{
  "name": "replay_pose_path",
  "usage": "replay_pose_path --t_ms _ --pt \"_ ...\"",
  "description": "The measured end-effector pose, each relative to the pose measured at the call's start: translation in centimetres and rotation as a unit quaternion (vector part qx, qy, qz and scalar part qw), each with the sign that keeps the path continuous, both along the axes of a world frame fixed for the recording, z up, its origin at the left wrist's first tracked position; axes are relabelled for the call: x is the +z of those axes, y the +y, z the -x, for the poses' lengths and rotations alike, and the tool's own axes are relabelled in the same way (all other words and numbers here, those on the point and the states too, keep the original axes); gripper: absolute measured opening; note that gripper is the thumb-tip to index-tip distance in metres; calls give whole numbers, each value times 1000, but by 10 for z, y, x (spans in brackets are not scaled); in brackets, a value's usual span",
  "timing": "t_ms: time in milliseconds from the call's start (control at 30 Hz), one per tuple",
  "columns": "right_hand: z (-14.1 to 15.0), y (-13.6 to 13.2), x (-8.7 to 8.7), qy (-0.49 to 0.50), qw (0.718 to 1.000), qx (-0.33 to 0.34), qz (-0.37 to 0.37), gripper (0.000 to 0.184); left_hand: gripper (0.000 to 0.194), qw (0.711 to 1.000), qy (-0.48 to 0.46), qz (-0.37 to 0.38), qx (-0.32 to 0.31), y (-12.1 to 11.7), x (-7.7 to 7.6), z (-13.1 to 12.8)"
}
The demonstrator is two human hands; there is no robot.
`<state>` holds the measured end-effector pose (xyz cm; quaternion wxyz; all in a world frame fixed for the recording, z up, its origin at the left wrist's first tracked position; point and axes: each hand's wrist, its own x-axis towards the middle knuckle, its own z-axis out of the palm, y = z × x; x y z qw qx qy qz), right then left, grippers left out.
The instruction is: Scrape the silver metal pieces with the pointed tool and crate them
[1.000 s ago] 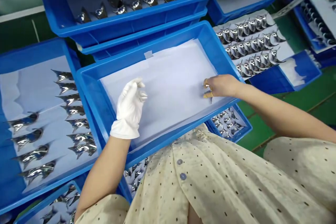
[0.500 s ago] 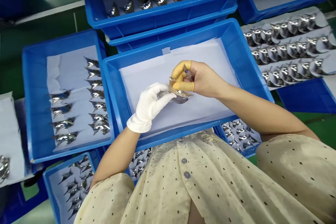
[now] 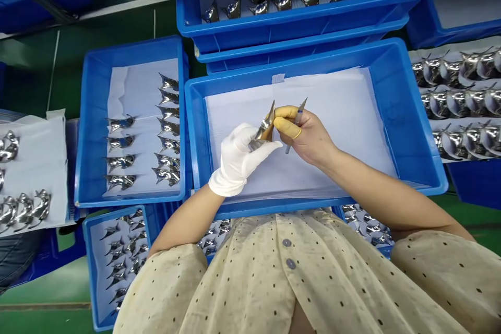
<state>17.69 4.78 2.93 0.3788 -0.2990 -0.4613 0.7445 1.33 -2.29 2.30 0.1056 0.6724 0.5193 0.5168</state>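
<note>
My left hand (image 3: 236, 160), in a white glove, grips a shiny curved metal part (image 3: 266, 127) with a pointed tip turned upward. Yellow finger covers sit on the thumb and fingers of my right hand (image 3: 311, 138), which is closed round a slim craft knife (image 3: 299, 116). The knife's pointed blade sticks up and away from the metal part. My right thumb and forefinger are close against the part's right side; whether they press on it I cannot tell. Both hands are above a blue tray (image 3: 420, 130) lined with white paper (image 3: 336, 167).
At the left, a blue tray (image 3: 80, 167) holds rows of similar metal parts (image 3: 121, 142). Stacked blue trays (image 3: 313, 23) with more parts stand behind. Rows of parts (image 3: 456, 104) lie on paper at the right. A smaller tray (image 3: 92, 271) is low at the left.
The metal part has been tipped so its point stands upward. My right hand has turned, bringing the knife into clearer sight. The whole view has shifted left.
</note>
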Motion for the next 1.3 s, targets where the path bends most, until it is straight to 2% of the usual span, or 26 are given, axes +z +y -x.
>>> replay_pose_path --t_ms 200,333,467,667,900,1100,1200,1300 --pt "1 -2 0 -25 998 -33 -39 42 46 999 -32 22 -2 0 -1 -1" --pt "0 -2 1 -32 997 -47 -56 43 47 998 -34 44 -3 -1 -2 1" --pt "-1 -3 2 -30 997 -52 -52 47 41 999 -23 37 -6 0 -4 3" --pt "0 -1 -4 3 999 -44 -32 41 39 999 -43 -3 4 2 -7 4" --pt "2 -2 -2 -4 1000 -24 4 40 49 994 -87 64 -5 -1 -3 3" --pt "3 -3 -3 -5 999 -40 -11 24 53 976 -179 122 0 -3 -8 2" --pt "3 -2 -6 9 999 -39 -23 18 50 968 -215 133 -10 -4 -8 2" --pt "1 0 -8 12 998 -39 -45 21 41 955 -249 159 -23 -5 -3 1"
